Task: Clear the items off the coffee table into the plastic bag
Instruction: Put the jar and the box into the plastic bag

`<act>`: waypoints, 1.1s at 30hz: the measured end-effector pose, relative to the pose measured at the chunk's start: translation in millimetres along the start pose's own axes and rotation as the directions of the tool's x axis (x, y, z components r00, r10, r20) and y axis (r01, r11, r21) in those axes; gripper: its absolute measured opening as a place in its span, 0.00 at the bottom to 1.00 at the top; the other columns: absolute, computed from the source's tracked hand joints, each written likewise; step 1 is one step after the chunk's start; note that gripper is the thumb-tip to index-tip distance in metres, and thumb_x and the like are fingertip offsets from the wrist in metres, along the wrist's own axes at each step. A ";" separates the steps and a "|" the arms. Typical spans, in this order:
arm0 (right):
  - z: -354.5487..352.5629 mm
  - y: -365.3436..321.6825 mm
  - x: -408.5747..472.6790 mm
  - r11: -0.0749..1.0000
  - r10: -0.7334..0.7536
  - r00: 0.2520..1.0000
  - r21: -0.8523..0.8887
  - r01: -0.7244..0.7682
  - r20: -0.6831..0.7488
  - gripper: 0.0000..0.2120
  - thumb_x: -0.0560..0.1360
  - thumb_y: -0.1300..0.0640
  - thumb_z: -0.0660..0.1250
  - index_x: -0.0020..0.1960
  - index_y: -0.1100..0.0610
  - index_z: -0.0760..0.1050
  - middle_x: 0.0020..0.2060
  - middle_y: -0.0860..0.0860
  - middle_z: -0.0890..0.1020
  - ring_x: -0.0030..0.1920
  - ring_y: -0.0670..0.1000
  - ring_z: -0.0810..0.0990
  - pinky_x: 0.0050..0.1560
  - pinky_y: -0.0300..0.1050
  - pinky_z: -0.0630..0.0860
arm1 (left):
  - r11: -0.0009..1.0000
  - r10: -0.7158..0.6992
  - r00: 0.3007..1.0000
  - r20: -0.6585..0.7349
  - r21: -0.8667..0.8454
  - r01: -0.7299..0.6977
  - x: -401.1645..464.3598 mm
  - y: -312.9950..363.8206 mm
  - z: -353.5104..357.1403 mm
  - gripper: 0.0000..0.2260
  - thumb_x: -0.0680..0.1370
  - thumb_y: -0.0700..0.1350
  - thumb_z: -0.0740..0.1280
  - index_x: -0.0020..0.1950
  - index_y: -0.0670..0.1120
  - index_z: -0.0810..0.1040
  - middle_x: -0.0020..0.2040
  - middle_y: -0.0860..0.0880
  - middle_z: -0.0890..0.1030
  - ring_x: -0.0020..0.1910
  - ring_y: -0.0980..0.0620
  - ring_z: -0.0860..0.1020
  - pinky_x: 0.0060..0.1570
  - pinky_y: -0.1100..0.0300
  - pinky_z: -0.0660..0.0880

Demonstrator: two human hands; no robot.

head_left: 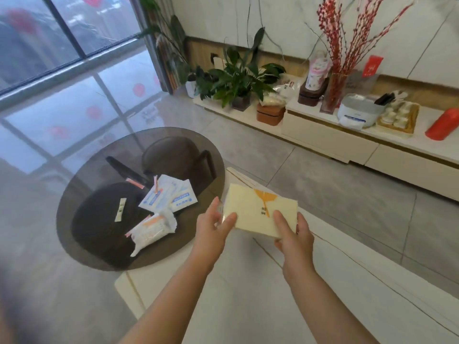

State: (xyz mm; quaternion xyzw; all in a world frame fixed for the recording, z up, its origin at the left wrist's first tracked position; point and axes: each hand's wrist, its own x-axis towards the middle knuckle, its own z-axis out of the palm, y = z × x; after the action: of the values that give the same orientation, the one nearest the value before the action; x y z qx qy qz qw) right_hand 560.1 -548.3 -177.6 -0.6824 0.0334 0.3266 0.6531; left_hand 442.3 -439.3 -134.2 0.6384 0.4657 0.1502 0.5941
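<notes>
Above white table [248, 306], pale-yellow pack [258, 209]

Both bare forearms reach forward. The left hand [215, 220] and right hand [294, 234] each keep a grip with thumb on top, fingers curled underneath, hands near each other.

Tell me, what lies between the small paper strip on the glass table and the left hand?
In the head view, between the paper strip and the left hand lies a white wipes pack.

Glossy grey tiled floor [347, 194] reflects daylight from a tall dark-framed window [62, 33]; a low cream cabinet [347, 142] lines the pale marble-panelled wall [285, 18].
</notes>
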 end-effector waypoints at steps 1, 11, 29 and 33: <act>2.7 -9.3 -16.1 1.000 -0.004 1.000 0.008 0.004 0.024 0.36 0.67 0.40 0.73 0.71 0.44 0.63 0.66 0.51 0.68 0.58 0.51 0.77 0.54 0.49 0.78 | 0.999 0.042 0.999 0.020 0.023 -0.043 -17.2 9.5 -11.9 0.22 0.78 0.48 0.67 0.69 0.60 0.66 0.60 0.49 0.77 0.60 0.54 0.76 0.55 0.62 0.70; 24.3 -66.5 -168.8 1.000 -0.015 0.976 0.010 0.013 0.218 0.16 0.75 0.46 0.67 0.57 0.47 0.63 0.53 0.53 0.77 0.46 0.51 0.79 0.37 0.44 0.76 | 0.991 0.117 0.984 -0.135 0.087 -0.106 -201.1 18.4 -89.4 0.31 0.74 0.39 0.70 0.68 0.63 0.60 0.65 0.60 0.72 0.63 0.67 0.69 0.61 0.70 0.67; 109.0 79.6 -486.8 0.669 0.205 0.082 -0.201 0.715 0.975 0.31 0.68 0.44 0.71 0.68 0.41 0.64 0.65 0.46 0.69 0.63 0.47 0.71 0.60 0.47 0.74 | 0.636 -0.665 0.381 -0.643 -0.754 -0.163 -534.2 -138.5 -201.7 0.30 0.73 0.52 0.73 0.71 0.48 0.65 0.52 0.53 0.78 0.54 0.49 0.79 0.51 0.47 0.79; 95.2 136.5 -571.8 0.626 0.357 -0.122 -0.140 0.767 0.926 0.26 0.72 0.50 0.71 0.68 0.46 0.67 0.61 0.44 0.72 0.60 0.46 0.72 0.56 0.40 0.68 | 0.541 -0.768 0.238 -0.595 -0.801 -0.256 -627.5 -190.8 -191.0 0.24 0.76 0.51 0.69 0.69 0.48 0.67 0.57 0.48 0.78 0.54 0.48 0.79 0.53 0.48 0.79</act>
State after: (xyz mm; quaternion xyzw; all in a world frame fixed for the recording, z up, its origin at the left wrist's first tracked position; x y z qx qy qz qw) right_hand 8.8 -699.0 -10.2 -0.3898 -0.7122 0.5578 0.1723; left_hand -106.4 -832.9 -31.2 -0.0212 0.7115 0.5596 0.4244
